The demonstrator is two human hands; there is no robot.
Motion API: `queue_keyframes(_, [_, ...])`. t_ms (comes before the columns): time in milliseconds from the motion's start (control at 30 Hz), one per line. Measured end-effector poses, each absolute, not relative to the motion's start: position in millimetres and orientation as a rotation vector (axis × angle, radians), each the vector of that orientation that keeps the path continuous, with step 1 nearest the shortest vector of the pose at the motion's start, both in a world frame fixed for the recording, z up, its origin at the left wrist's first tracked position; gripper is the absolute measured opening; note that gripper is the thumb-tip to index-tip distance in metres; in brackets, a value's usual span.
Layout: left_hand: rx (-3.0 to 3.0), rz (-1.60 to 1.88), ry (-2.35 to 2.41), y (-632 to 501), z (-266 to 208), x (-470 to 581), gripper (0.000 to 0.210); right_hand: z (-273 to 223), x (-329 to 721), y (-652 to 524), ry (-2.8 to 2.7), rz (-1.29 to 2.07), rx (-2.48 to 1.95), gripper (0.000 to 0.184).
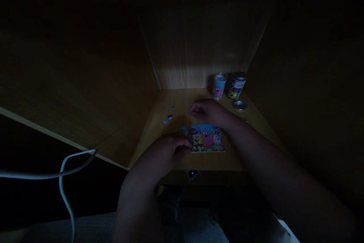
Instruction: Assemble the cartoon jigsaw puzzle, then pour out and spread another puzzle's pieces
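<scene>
Wooden tabletop (pixel 182 99) has the cartoon jigsaw (pixel 209 139) toward its 6 o'clock edge; left hand (pixel 170 150) at the jigsaw's 9, right hand (pixel 209 111) at 12, both curled (too dark, can't tell if either grips anything). Loose pieces (pixel 170 116) at 10, cans (pixel 218 87) at 1.

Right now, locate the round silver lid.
In the head view, the lid lies on the tabletop, right of the right hand and in front of the rightmost can.

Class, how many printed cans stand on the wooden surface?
2: a left can and a right can, side by side near the back panel. Others may be hidden in shadow.
</scene>
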State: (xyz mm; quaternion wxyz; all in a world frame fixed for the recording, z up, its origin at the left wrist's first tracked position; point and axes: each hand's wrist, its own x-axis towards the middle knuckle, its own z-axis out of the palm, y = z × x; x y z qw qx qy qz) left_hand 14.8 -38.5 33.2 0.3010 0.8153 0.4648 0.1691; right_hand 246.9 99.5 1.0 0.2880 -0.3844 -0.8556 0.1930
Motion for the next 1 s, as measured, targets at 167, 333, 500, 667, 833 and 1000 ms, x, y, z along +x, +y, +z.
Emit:
queue_keyframes(167, [2.233,0.588,1.424,-38,40,10,0.019,2,247,99,-2.266,0.503,-1.038,0.004])
queue_keyframes(333, [2.328,0.656,1.677,-27,32,-4,0.024,4,246,99,-2.27,0.502,-1.073,0.006])
queue_keyframes(500, [2.419,0.629,1.818,-13,12,-17,0.037,6,247,97,-2.272,0.507,-1.096,0.006])
queue_keyframes(667, [2.38,0.566,2.015,-7,-4,-20,0.061,5,247,97,-2.266,0.531,-1.088,0.006])
queue_keyframes(833, [2.347,0.585,2.01,-7,-6,-19,0.062,5,247,98,-2.27,0.558,-1.079,0.006])
queue_keyframes(1000, [2.28,0.767,1.823,-8,5,-21,0.021,6,247,98,-2.268,0.56,-1.088,0.006])
